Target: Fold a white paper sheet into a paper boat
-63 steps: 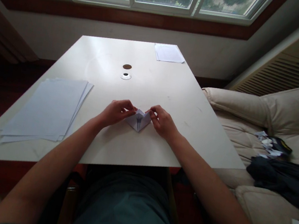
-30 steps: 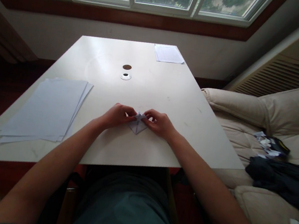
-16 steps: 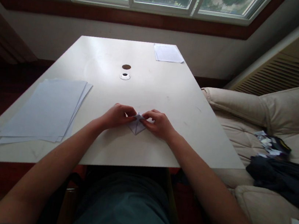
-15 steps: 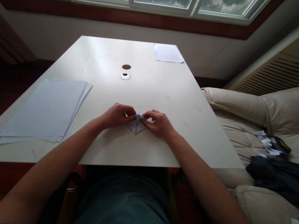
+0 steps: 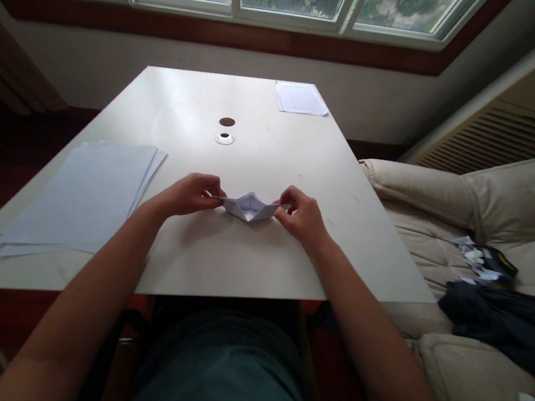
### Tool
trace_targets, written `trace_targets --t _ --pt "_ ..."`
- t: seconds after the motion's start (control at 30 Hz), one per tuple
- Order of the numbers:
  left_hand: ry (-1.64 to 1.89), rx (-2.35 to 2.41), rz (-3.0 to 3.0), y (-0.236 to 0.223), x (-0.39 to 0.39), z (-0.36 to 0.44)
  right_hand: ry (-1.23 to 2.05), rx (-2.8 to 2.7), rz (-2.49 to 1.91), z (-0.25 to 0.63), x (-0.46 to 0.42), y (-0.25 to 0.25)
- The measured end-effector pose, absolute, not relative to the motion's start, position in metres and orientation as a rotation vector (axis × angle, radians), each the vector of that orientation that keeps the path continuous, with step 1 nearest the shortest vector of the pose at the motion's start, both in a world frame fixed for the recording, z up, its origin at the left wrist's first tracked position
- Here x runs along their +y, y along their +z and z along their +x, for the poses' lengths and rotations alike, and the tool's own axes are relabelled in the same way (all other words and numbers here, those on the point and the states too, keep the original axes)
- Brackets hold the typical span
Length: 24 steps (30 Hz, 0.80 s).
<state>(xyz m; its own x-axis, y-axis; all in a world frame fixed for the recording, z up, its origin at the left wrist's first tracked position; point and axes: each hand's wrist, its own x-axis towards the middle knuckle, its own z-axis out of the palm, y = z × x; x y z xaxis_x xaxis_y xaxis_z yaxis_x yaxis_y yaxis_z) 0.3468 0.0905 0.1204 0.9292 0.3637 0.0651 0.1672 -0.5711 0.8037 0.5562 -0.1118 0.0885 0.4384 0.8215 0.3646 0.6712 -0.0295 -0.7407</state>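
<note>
A folded white paper boat is spread open just above or on the white table, its two pointed ends stretched sideways and its middle gaping. My left hand pinches the left end between thumb and fingers. On the other side, my right hand pinches the right end the same way. Whether the boat's bottom touches the tabletop I cannot tell.
A loose stack of white sheets lies on the table's left. More papers rest at the far right corner. Two round holes, one being a cable grommet, sit mid-table. Right of the table stands a beige sofa with dark cloth.
My hands have moved apart, each drawing an end of the paper outward. The compact diamond shape has opened into a wide boat shape.
</note>
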Motion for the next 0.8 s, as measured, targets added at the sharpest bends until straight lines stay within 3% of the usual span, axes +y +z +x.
trace_targets --t 0.47,0.8 --pt "0.181 0.394 2.195 0.120 0.102 0.340 0.119 -1.240 -1.897 0.558 -0.112 0.088" --pt "0.132 0.373 2.032 0.118 0.098 0.340 0.065 -1.579 -1.743 0.554 -0.112 0.087"
